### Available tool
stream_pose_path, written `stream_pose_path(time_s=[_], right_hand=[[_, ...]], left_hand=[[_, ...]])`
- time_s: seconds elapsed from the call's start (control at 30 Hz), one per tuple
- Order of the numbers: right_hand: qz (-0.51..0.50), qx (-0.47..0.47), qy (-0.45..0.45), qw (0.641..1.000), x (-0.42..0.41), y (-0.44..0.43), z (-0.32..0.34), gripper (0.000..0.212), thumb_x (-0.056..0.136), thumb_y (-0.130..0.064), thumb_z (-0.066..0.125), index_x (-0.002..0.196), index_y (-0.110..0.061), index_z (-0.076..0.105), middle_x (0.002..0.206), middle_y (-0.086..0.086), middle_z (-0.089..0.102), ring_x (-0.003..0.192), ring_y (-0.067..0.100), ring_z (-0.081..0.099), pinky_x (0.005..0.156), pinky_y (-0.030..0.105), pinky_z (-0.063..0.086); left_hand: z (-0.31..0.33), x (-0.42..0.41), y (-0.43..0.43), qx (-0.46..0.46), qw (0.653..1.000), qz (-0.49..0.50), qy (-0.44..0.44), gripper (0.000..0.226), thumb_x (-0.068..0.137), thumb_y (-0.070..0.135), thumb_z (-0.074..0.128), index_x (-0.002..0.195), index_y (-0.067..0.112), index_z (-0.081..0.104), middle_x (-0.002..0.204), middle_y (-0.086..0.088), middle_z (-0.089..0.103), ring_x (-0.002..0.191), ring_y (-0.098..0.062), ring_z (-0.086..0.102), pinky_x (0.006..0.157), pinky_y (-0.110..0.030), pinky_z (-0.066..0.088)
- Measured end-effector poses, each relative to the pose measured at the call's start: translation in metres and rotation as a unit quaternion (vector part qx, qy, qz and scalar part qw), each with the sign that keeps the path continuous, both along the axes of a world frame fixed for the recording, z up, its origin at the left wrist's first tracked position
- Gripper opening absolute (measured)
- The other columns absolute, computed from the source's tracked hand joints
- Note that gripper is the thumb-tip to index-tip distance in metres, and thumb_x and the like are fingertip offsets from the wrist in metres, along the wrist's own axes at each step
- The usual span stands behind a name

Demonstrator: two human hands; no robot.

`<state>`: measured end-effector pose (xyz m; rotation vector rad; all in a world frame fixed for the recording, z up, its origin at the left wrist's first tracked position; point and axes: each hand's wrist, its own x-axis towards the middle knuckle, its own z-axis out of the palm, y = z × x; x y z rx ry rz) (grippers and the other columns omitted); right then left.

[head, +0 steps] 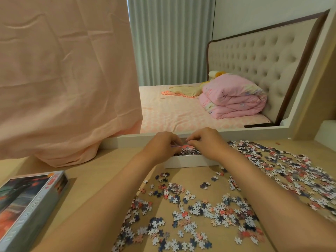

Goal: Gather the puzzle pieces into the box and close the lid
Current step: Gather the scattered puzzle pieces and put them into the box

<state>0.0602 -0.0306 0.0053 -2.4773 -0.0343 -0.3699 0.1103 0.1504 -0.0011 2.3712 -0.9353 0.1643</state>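
Left hand (161, 142) and right hand (205, 140) with fingers curled, pinching puzzle pieces over shallow white cardboard box (190, 160) at twelve o'clock, loose red-blue-white jigsaw pieces (190, 215) scattered on tan table (87, 193), printed lid (27, 206) at eight o'clock

- Lid (31, 206), left of the loose puzzle pieces (196, 211): white lettering on a red band along the side and pale lettering along the near edge, both too blurred to read.

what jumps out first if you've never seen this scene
The spread of small red, white and blue cardboard puzzle pieces across the tan table, thickest at right. Next, the left hand and right hand together over the shallow white box at the table's far edge. The printed lid lies at lower left.
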Motion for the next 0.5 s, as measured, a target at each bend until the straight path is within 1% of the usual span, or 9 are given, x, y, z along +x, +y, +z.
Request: stream_pose_path(time_s=[0.07,0.1,0.17,0.23,0.3,0.33,0.4,0.47,0.5], right_hand=[[0.012,-0.024,0.040,0.999,-0.002,0.002,0.000,0.018,0.096,-0.027,0.062,0.104,-0.024,0.079,0.101,-0.004,0.074,0.087,0.010,0.064,0.071,0.024,0.046],[0.024,-0.046,0.070,0.996,-0.004,0.003,-0.001,0.021,0.097,-0.029,0.059,0.106,-0.026,0.078,0.101,-0.004,0.074,0.086,0.011,0.064,0.070,0.025,0.046],[0.039,-0.078,0.103,0.991,-0.005,0.003,-0.003,0.024,0.099,-0.030,0.055,0.112,-0.025,0.075,0.106,-0.002,0.073,0.089,0.014,0.064,0.073,0.027,0.047],[0.024,-0.070,0.092,0.993,-0.008,0.001,-0.001,0.026,0.100,-0.027,0.054,0.116,-0.023,0.074,0.113,-0.002,0.072,0.095,0.014,0.064,0.079,0.028,0.047],[0.012,-0.061,0.080,0.995,-0.012,-0.003,0.003,0.027,0.100,-0.024,0.052,0.118,-0.023,0.072,0.112,-0.001,0.072,0.091,0.014,0.065,0.081,0.029,0.051],[0.017,-0.071,0.086,0.994,-0.014,-0.004,0.005,0.028,0.100,-0.024,0.050,0.116,-0.025,0.072,0.104,-0.001,0.073,0.082,0.014,0.065,0.077,0.030,0.052],[0.054,-0.111,0.124,0.985,-0.019,-0.003,0.007,0.029,0.098,-0.028,0.045,0.106,-0.022,0.073,0.091,0.004,0.072,0.074,0.021,0.063,0.069,0.033,0.050],[0.091,-0.155,0.167,0.970,-0.023,0.000,0.007,0.036,0.098,-0.033,0.041,0.111,-0.012,0.068,0.110,0.012,0.070,0.096,0.030,0.063,0.077,0.036,0.048],[0.098,-0.176,0.182,0.962,-0.024,0.001,0.006,0.038,0.100,-0.035,0.039,0.119,-0.015,0.066,0.124,0.007,0.067,0.107,0.029,0.060,0.087,0.037,0.047]], left_hand=[[-0.004,-0.001,0.001,0.018,1.000,-0.010,0.004,0.019,0.095,0.021,0.062,0.107,0.022,0.075,0.092,0.007,0.070,0.080,-0.005,0.062,0.078,-0.031,0.052],[-0.005,-0.002,0.000,0.042,0.999,-0.020,0.005,0.023,0.098,0.022,0.056,0.114,0.022,0.073,0.106,0.004,0.071,0.093,-0.012,0.064,0.085,-0.034,0.052],[-0.007,-0.002,-0.002,0.080,0.996,-0.034,-0.004,0.031,0.102,0.018,0.048,0.127,0.019,0.066,0.137,0.001,0.058,0.122,-0.017,0.054,0.102,-0.033,0.043],[-0.007,0.003,-0.002,0.064,0.997,-0.025,-0.025,0.040,0.099,0.004,0.045,0.133,0.017,0.061,0.147,-0.002,0.048,0.134,-0.020,0.044,0.109,-0.032,0.036],[-0.004,0.004,-0.001,0.029,0.998,-0.009,-0.049,0.047,0.092,-0.006,0.046,0.131,0.014,0.061,0.143,-0.005,0.051,0.131,-0.022,0.046,0.107,-0.030,0.037],[-0.003,0.004,0.001,0.020,0.999,-0.003,-0.047,0.045,0.090,-0.006,0.048,0.127,0.014,0.064,0.136,-0.004,0.057,0.124,-0.021,0.052,0.102,-0.028,0.042],[-0.001,0.000,0.006,0.055,0.998,-0.007,-0.015,0.038,0.090,0.004,0.048,0.117,0.021,0.069,0.123,0.002,0.064,0.110,-0.016,0.059,0.092,-0.026,0.046],[-0.005,-0.003,0.009,0.142,0.989,-0.028,0.001,0.033,0.089,0.020,0.047,0.111,0.026,0.071,0.121,0.006,0.064,0.106,-0.014,0.058,0.093,-0.031,0.046],[-0.007,-0.003,0.009,0.178,0.983,-0.038,-0.004,0.036,0.088,0.028,0.045,0.112,0.027,0.071,0.123,0.007,0.063,0.108,-0.015,0.057,0.096,-0.033,0.044]])
